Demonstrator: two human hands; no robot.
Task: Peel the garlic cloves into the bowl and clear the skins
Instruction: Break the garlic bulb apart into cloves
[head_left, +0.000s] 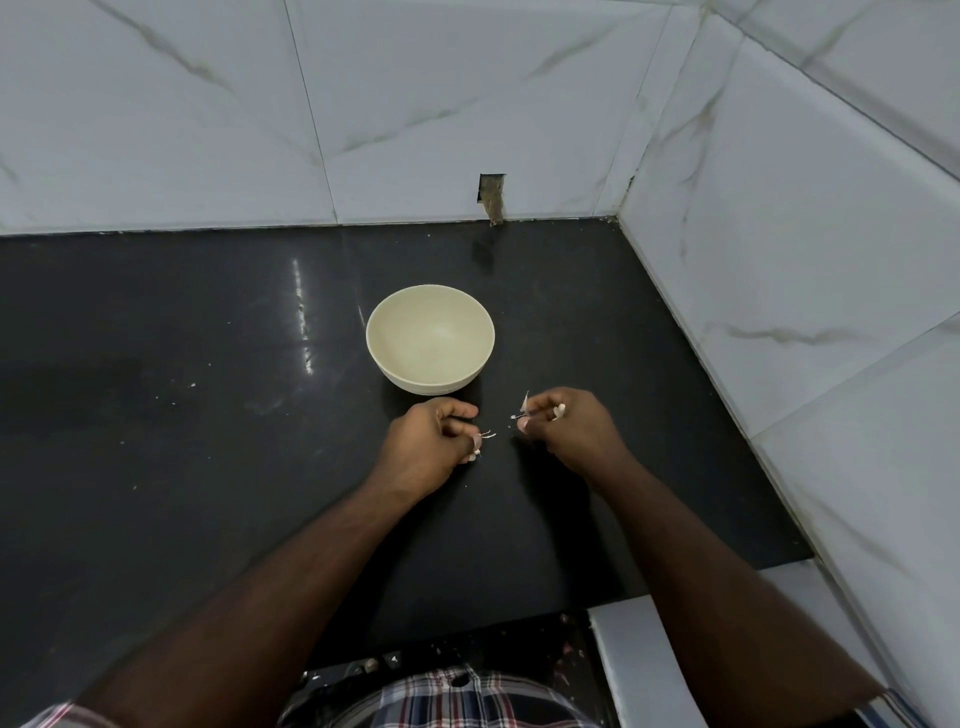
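A cream bowl stands on the black countertop, and I see nothing inside it. Just in front of the bowl, my left hand curls its fingers round garlic pieces, with pale skin and thin root threads sticking out at the fingertips. My right hand, a short gap to the right, grips garlic too; a pale clove or skin piece shows between its fingers and a pointed flake of skin juts up at its left side. Most of the garlic is hidden inside both fists.
White marble-look tiled walls close the counter at the back and right, forming a corner. A rough notch is cut in the back tile. Small pale specks lie scattered on the counter's left part. The counter's front edge runs near my checked shirt.
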